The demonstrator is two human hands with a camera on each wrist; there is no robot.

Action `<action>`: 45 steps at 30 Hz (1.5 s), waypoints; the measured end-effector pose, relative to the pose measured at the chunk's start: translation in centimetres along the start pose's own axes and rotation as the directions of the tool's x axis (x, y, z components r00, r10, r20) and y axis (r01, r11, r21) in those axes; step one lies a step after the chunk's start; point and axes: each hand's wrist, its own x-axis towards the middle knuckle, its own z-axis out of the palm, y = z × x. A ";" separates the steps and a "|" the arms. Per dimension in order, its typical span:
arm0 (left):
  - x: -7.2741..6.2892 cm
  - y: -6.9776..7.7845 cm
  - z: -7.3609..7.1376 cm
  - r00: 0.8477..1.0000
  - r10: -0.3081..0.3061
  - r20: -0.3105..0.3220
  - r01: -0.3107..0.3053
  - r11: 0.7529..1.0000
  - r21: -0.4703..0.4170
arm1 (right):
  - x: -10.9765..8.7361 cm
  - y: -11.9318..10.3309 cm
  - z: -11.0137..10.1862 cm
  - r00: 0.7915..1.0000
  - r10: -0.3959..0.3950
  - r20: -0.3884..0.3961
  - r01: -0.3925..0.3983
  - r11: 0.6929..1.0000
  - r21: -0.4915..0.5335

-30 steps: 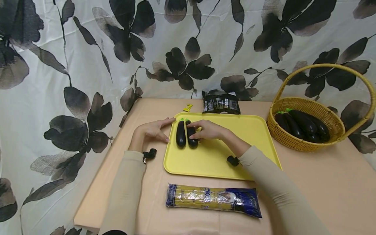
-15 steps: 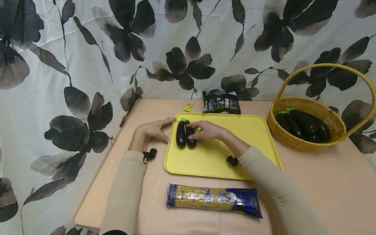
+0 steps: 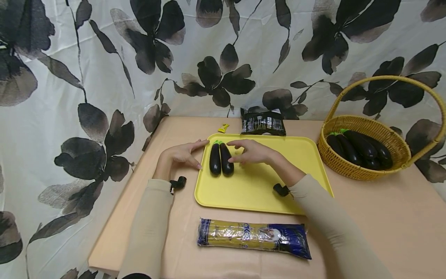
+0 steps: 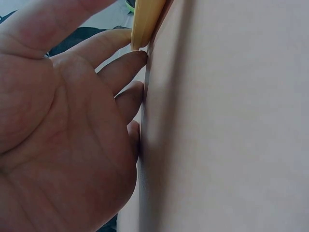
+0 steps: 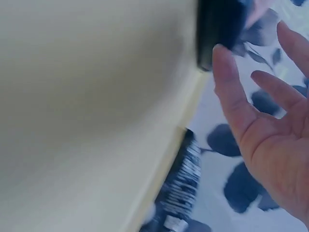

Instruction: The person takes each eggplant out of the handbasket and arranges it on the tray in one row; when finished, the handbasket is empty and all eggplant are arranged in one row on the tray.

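Just right of one eggplant [image 3: 226,162], a person's right hand [image 3: 252,151] held nothing, fingers parted, thumb contact hard to judge; the eggplant's long axis ran front to back on a yellow tray [image 3: 244,192], the relaxed, empty left hand [image 3: 182,153] farther off.

Site: indoor tabletop set-up; home or studio cannot be determined. Evidence: floral curtain [image 3: 209,77] behind the yellow tray [image 3: 271,184], peach-coloured table [image 3: 386,221] under it, wicker basket [image 3: 343,167] to its right.

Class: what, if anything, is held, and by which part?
Nothing is held: the left hand is by the tray; the right hand is beside an eggplant.
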 end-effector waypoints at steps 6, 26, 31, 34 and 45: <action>0.0 -0.1 0.0 1.000 0.012 0.003 -0.012 1.000 0.013 | -3.3 -1.1 -2.2 0.974 -0.119 -0.195 0.091 0.985 -0.144; -0.2 -0.1 -0.1 1.000 0.011 -0.006 -0.010 1.000 0.021 | -13.2 2.0 -6.9 0.778 -0.189 -0.599 0.026 0.963 -0.269; -0.2 -0.1 -0.1 1.000 0.002 -0.003 -0.002 1.000 0.018 | -14.8 3.3 -8.1 0.732 -0.116 -0.671 -0.106 0.954 -0.280; -0.1 -0.1 0.0 1.000 0.005 -0.006 -0.005 1.000 0.016 | -15.7 4.2 -8.9 0.711 -0.085 -0.698 -0.164 0.945 -0.283; 0.0 0.0 0.2 1.000 0.009 -0.003 -0.009 1.000 0.006 | -18.6 7.5 -10.8 0.693 0.022 -0.721 -0.297 0.920 -0.257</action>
